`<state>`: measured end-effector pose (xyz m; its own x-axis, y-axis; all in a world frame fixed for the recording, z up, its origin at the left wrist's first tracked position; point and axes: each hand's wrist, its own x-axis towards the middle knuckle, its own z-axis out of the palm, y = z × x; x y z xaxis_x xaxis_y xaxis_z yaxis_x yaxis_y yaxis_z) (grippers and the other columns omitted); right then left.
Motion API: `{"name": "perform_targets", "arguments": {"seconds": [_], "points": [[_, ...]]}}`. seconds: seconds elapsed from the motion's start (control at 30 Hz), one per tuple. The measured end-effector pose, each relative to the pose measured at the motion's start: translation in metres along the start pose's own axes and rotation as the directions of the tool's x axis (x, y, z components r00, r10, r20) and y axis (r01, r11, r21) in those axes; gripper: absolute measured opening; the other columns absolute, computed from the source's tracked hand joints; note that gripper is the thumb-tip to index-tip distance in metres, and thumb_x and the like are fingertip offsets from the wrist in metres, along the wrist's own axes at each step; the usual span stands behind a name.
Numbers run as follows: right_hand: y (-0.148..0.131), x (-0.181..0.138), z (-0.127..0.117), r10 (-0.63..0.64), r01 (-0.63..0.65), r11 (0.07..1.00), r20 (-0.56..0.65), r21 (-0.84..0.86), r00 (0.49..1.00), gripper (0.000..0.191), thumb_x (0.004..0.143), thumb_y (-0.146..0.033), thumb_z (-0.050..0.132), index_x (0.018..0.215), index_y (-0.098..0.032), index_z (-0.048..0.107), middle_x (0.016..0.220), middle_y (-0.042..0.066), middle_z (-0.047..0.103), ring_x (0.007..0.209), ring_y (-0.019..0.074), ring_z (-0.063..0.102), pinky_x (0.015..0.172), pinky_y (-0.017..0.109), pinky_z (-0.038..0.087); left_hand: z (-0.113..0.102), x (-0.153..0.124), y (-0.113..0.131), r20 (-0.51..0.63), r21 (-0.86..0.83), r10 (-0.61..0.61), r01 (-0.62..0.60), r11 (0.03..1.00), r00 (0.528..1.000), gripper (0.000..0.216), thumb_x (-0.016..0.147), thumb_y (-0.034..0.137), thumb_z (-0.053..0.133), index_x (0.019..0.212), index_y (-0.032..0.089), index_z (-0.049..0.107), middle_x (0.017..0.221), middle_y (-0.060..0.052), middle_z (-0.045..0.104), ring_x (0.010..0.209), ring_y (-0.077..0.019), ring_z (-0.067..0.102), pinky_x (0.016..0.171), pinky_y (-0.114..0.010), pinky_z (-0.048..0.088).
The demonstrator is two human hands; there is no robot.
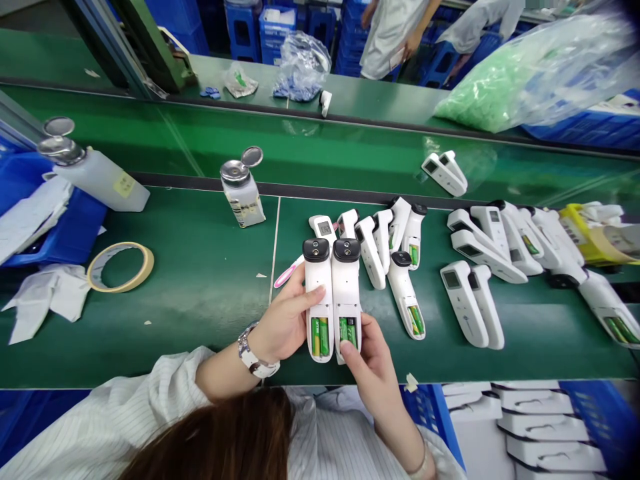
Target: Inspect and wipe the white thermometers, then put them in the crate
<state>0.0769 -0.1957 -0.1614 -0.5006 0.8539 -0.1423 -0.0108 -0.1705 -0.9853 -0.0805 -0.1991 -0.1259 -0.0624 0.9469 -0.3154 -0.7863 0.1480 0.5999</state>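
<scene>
Two white infrared thermometers are held side by side above the table's front part, their black sensor ends away from me. My left hand [287, 317] is closed around the left thermometer [318, 283], thumb across its body. My right hand [370, 360] grips the right thermometer [346, 283] low down, its thumb at the battery bay. Green batteries [320, 335] show in both open bays. Just beyond stand and lie several more thermometers; one, with a small display [325, 228], is partly hidden behind the held pair. To the right, another thermometer [407, 297] lies with its batteries exposed.
More thermometers [493, 240] are grouped at the right beside a yellow bin [585, 233]. Pump bottles [245, 197], a tape roll [120, 267] and a blue bin [75, 227] are leftward. A pink-and-white stick [287, 273] lies near my left hand. Past the partition, people [395, 33] work.
</scene>
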Motion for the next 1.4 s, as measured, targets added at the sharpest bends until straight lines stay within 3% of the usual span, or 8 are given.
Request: {"name": "perform_targets", "arguments": {"seconds": [0.4, 0.6, 0.83, 0.9, 1.03, 1.17, 1.27, 1.4], "points": [[-0.006, 0.002, -0.002, 0.055, -0.056, 0.998, 0.035, 0.03, 0.998, 0.027, 0.087, -0.031, 0.055, 0.113, -0.029, 0.049, 0.1, 0.0, 0.061, 0.091, 0.0148, 0.056, 0.08, 0.024, 0.046, -0.002, 0.0, -0.003, 0.033, -0.006, 0.018, -0.017, 1.0, 0.999, 0.042, 0.082, 0.015, 0.054, 0.122, 0.023, 0.045, 0.113, -0.006, 0.061, 0.098, -0.0201, 0.061, 0.078, -0.03, 0.051], [-0.008, 0.003, -0.004, 0.076, -0.076, 0.997, 0.048, 0.001, 0.996, 0.028, 0.086, -0.033, 0.056, 0.113, -0.025, 0.051, 0.104, 0.003, 0.062, 0.094, 0.0183, 0.057, 0.083, 0.029, 0.047, -0.003, -0.003, -0.003, 0.09, 0.02, 0.049, -0.051, 0.998, 0.995, 0.048, 0.08, 0.016, 0.059, 0.125, 0.027, 0.044, 0.114, -0.005, 0.062, 0.1, -0.0211, 0.061, 0.08, -0.031, 0.051], [-0.007, 0.007, -0.007, 0.039, -0.039, 0.999, 0.037, 0.009, 0.999, 0.03, 0.083, -0.034, 0.06, 0.11, -0.024, 0.052, 0.095, 0.002, 0.063, 0.087, 0.0184, 0.058, 0.076, 0.029, 0.049, -0.004, -0.004, -0.008, 0.177, 0.038, 0.064, -0.072, 0.997, 0.982, 0.046, 0.078, 0.017, 0.063, 0.12, 0.026, 0.046, 0.11, -0.006, 0.064, 0.094, -0.0207, 0.063, 0.078, -0.03, 0.051], [-0.007, 0.009, -0.005, 0.026, -0.026, 0.999, 0.017, 0.043, 1.0, 0.026, 0.082, -0.033, 0.061, 0.106, -0.024, 0.054, 0.09, 0.001, 0.063, 0.083, 0.0168, 0.058, 0.075, 0.028, 0.048, -0.002, -0.004, -0.007, 0.149, 0.053, 0.061, -0.07, 0.996, 0.987, 0.048, 0.079, 0.018, 0.062, 0.123, 0.026, 0.044, 0.109, -0.006, 0.065, 0.092, -0.0199, 0.064, 0.076, -0.029, 0.051], [-0.006, 0.012, -0.002, 0.042, -0.034, 0.987, -0.047, 0.16, 0.998, 0.018, 0.084, -0.033, 0.058, 0.098, -0.023, 0.053, 0.083, 0.0, 0.064, 0.07, 0.0149, 0.058, 0.067, 0.028, 0.048, 0.0, -0.003, -0.002, -0.027, 0.045, 0.006, -0.005, 0.999, 1.0, 0.047, 0.082, 0.02, 0.058, 0.126, 0.027, 0.043, 0.111, -0.007, 0.064, 0.096, -0.0183, 0.063, 0.078, -0.026, 0.049], [-0.007, 0.013, 0.001, 0.0, -0.001, 0.962, 0.005, 0.272, 1.0, 0.019, 0.087, -0.04, 0.051, 0.092, -0.022, 0.056, 0.073, 0.0, 0.06, 0.053, 0.0122, 0.049, 0.049, 0.025, 0.038, -0.001, -0.001, 0.0, -0.054, 0.028, -0.035, 0.036, 0.999, 0.998, 0.047, 0.081, 0.02, 0.059, 0.126, 0.027, 0.046, 0.107, -0.007, 0.066, 0.085, -0.0148, 0.065, 0.073, -0.024, 0.049], [-0.009, 0.012, 0.004, -0.001, -0.008, 0.949, 0.029, 0.316, 1.0, 0.042, 0.091, -0.051, 0.033, 0.083, -0.02, 0.061, 0.069, 0.002, 0.058, 0.052, 0.0134, 0.049, 0.048, 0.027, 0.038, -0.002, 0.0, 0.001, -0.079, -0.045, -0.104, 0.101, 0.994, 0.991, 0.034, 0.086, 0.036, 0.05, 0.112, 0.016, 0.059, 0.085, -0.007, 0.067, 0.068, -0.0131, 0.062, 0.065, -0.024, 0.05], [-0.011, 0.011, 0.006, 0.087, -0.076, 0.93, -0.012, 0.359, 0.996, 0.04, 0.089, -0.049, 0.037, 0.083, -0.02, 0.063, 0.075, 0.005, 0.062, 0.061, 0.0168, 0.057, 0.057, 0.03, 0.048, -0.003, 0.001, 0.002, -0.055, -0.148, -0.165, 0.156, 0.977, 0.985, 0.056, 0.09, 0.048, 0.029, 0.096, 0.005, 0.066, 0.073, -0.01, 0.064, 0.061, -0.0144, 0.058, 0.061, -0.027, 0.05]]}}
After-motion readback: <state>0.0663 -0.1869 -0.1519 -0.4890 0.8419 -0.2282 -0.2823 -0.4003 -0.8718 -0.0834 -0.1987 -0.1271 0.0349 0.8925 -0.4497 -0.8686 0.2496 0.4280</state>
